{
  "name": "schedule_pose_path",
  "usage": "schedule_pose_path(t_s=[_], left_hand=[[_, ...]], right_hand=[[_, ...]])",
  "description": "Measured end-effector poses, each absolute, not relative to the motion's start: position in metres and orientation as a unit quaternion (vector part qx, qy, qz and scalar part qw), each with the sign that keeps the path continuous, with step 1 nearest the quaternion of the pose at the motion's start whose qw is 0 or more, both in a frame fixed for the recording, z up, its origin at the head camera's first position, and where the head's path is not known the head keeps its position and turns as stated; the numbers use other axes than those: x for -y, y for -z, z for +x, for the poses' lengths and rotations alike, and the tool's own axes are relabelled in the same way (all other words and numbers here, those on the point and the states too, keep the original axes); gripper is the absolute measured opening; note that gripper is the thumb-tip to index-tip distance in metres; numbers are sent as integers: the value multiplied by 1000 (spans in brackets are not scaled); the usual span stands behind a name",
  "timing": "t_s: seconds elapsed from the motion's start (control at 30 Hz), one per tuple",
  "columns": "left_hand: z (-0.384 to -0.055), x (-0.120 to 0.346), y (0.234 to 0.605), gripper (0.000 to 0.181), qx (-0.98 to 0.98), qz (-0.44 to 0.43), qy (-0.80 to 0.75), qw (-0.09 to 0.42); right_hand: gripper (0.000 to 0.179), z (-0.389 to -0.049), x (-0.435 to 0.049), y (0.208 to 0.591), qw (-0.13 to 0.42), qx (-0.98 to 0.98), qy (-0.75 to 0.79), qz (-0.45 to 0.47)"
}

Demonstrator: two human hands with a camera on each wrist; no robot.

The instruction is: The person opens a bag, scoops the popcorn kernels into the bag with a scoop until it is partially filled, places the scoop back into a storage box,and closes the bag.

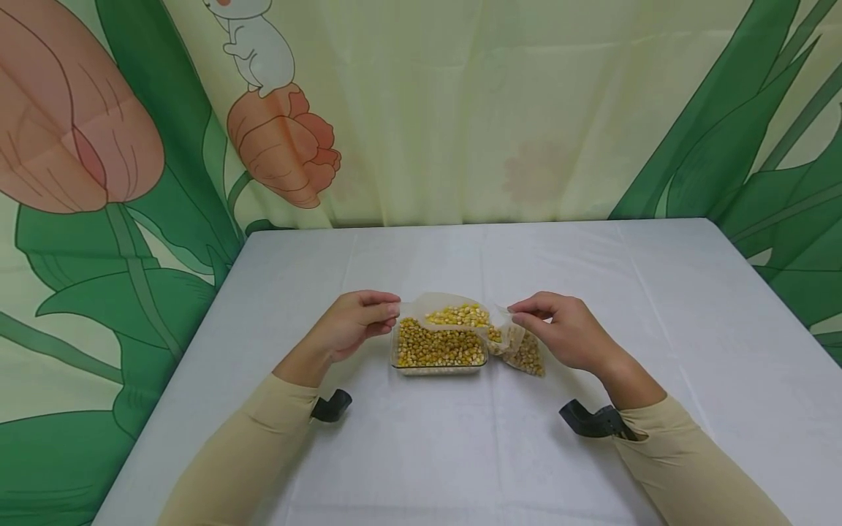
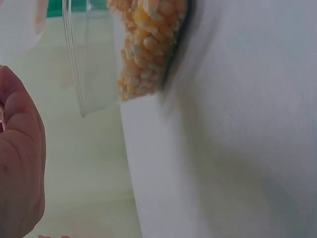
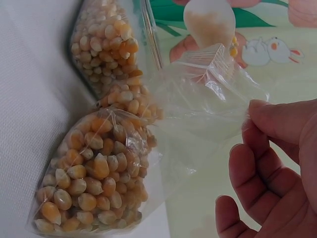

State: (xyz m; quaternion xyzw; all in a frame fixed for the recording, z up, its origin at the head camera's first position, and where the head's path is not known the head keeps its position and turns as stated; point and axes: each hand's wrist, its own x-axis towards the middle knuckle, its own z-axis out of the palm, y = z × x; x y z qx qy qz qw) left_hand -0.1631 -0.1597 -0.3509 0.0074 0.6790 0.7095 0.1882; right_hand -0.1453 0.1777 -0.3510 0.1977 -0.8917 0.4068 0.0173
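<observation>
My left hand (image 1: 355,325) pinches the end of a translucent white scoop (image 1: 434,300) at its left side. Yellow corn kernels (image 1: 460,315) lie in the scoop, which is over the back of a clear rectangular container (image 1: 439,370) full of corn. Between thumb and forefinger, my right hand (image 1: 562,329) pinches the mouth edge of a clear zip bag (image 3: 198,94). Kernels (image 3: 94,183) fill the bag's lower part, which rests on the table against the container's right side. The scoop's front end (image 3: 210,25) is close to the bag's mouth.
A white cloth covers the table (image 1: 421,453). Behind it hangs a curtain (image 1: 447,131) printed with tulips, leaves and a rabbit. A black wrist mount (image 1: 332,405) sticks out by the left sleeve, and another mount (image 1: 592,420) by the right one.
</observation>
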Motion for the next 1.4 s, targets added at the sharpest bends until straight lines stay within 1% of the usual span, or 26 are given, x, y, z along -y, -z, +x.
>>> schedule_pose_path(t_s=[0.3, 0.87, 1.2, 1.4], left_hand=[[-161, 145, 349, 31, -701, 3, -689, 184], [-157, 125, 344, 28, -712, 34, -681, 166], [-152, 112, 332, 27, -745, 26, -650, 148], [-149, 104, 331, 25, -761, 23, -636, 126]], right_hand=[[15, -147, -177, 352, 19, 892, -405, 202], [14, -148, -175, 353, 23, 894, -399, 205], [15, -149, -174, 353, 23, 895, -394, 208], [14, -149, -173, 355, 22, 894, -397, 207]])
